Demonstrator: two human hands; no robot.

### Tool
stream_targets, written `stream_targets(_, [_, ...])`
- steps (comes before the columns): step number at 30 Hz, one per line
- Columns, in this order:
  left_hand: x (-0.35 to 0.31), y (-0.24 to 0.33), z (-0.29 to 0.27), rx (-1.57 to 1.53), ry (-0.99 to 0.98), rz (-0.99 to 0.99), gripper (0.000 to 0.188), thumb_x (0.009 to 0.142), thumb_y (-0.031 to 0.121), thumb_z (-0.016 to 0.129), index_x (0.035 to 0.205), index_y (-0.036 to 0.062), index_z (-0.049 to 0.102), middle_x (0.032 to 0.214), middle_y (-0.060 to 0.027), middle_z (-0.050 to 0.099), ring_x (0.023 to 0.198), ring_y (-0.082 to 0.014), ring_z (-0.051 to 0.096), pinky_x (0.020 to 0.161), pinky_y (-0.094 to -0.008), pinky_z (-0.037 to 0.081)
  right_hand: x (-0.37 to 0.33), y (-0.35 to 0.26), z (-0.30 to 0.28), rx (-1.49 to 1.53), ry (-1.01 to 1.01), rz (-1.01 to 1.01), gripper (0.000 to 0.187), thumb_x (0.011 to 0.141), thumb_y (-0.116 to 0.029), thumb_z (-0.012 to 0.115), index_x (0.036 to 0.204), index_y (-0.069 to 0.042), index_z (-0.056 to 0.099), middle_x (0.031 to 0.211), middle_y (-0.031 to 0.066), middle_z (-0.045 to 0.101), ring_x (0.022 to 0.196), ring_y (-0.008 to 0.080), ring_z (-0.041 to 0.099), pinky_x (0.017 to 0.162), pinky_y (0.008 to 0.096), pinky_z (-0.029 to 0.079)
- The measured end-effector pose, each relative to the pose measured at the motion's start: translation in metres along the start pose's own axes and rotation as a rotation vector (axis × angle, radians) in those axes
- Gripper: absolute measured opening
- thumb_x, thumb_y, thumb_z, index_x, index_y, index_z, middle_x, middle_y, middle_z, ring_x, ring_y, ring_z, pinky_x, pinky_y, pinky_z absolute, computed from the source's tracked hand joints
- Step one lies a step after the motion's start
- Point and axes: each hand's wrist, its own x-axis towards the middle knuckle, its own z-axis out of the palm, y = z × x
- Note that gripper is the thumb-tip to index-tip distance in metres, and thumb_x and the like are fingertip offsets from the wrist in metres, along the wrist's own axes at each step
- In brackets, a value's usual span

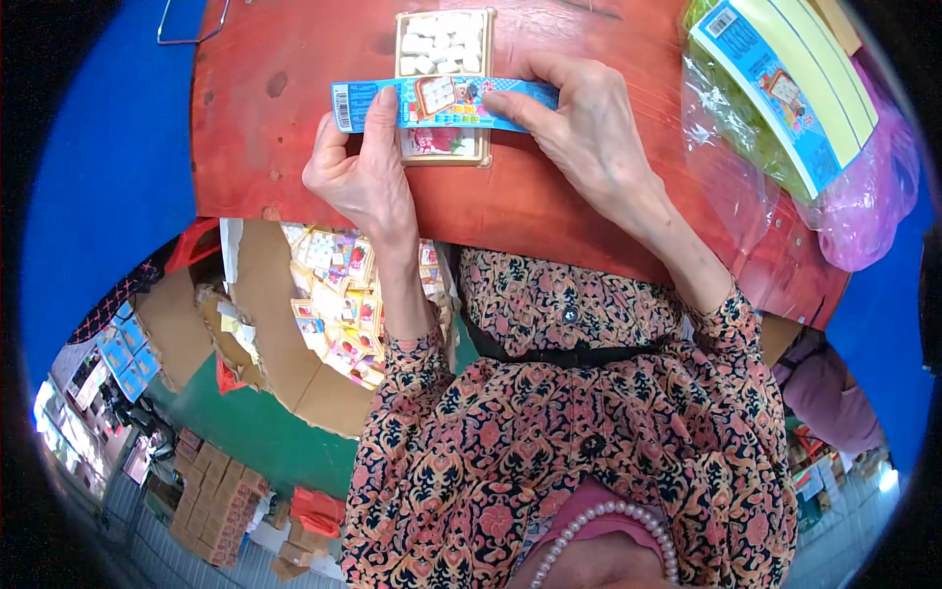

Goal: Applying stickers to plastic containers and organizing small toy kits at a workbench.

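A blue printed cardboard strip (446,102) lies crosswise over a small tan-rimmed tray (487,147). My left hand (368,182) pinches the strip near its barcode end, thumb on top. Near the other end, my right hand (594,123) grips it with the thumb pressed on its face and the fingers mostly behind. White pillow-shaped pieces (444,41) fill the far part of the tray. Below the strip, a printed piece with a red fruit picture (440,143) shows in the near part. The strip hides the middle of the tray.
The tray rests on a worn red table (285,128). At the right lie a stack of printed blue and yellow sheets (795,88), clear plastic and a pink bag (863,221). An open cardboard box (270,314) holding many small packs (343,294) stands below the near edge, left.
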Motion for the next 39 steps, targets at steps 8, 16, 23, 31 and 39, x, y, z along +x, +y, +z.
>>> stream_targets(8, [0.006,-0.005,-0.002,0.151,-0.017,0.039,0.011,0.081,0.004,0.067,0.075,-0.0053,0.064,0.069,-0.0012,0.057,0.064,-0.0043,0.049,0.056,-0.0225,0.040,0.006,0.005,0.007,-0.020,-0.018,0.036,0.026,0.079,-0.019,0.066,0.082,0.006,0.065,0.062,0.0181,0.060,0.053,0.0146,0.056,0.053,0.0321,0.044])
stream_targets(16, [0.002,-0.006,-0.004,0.242,-0.031,0.084,0.015,0.082,0.007,0.068,0.075,-0.0058,0.064,0.066,-0.0039,0.058,0.061,-0.0061,0.049,0.055,-0.0250,0.039,0.006,0.009,0.008,-0.069,0.009,-0.054,0.025,0.078,-0.020,0.067,0.077,0.005,0.065,0.061,0.0204,0.058,0.053,0.0254,0.058,0.053,0.0364,0.044])
stream_targets(23, [0.003,-0.012,-0.004,0.280,-0.017,0.093,0.016,0.082,0.008,0.068,0.075,-0.0057,0.064,0.063,-0.0049,0.057,0.058,-0.0072,0.047,0.052,-0.0262,0.038,0.006,0.011,0.011,-0.071,-0.007,0.001,0.027,0.078,-0.022,0.066,0.068,0.003,0.063,0.058,0.0207,0.055,0.055,0.0362,0.057,0.053,0.0441,0.043])
stream_targets(31, [0.003,-0.014,-0.004,0.399,-0.028,0.132,0.014,0.079,0.007,0.069,0.074,-0.0055,0.063,0.059,-0.0077,0.054,0.051,-0.0121,0.046,0.048,-0.0298,0.035,0.011,0.019,0.012,-0.132,0.026,-0.098,0.029,0.075,-0.026,0.070,0.068,0.001,0.064,0.057,0.0174,0.054,0.053,0.0302,0.055,0.054,0.0415,0.042])
stream_targets(39, [-0.036,0.001,-0.030,0.569,-0.003,0.090,0.012,0.078,0.004,0.069,0.072,-0.0044,0.063,0.060,-0.0073,0.051,0.050,-0.0133,0.045,0.046,-0.0305,0.033,-0.005,0.014,0.011,-0.245,-0.208,-0.056,0.029,0.071,-0.029,0.072,0.066,-0.002,0.065,0.060,0.0171,0.059,0.058,0.0342,0.060,0.059,0.0435,0.047])
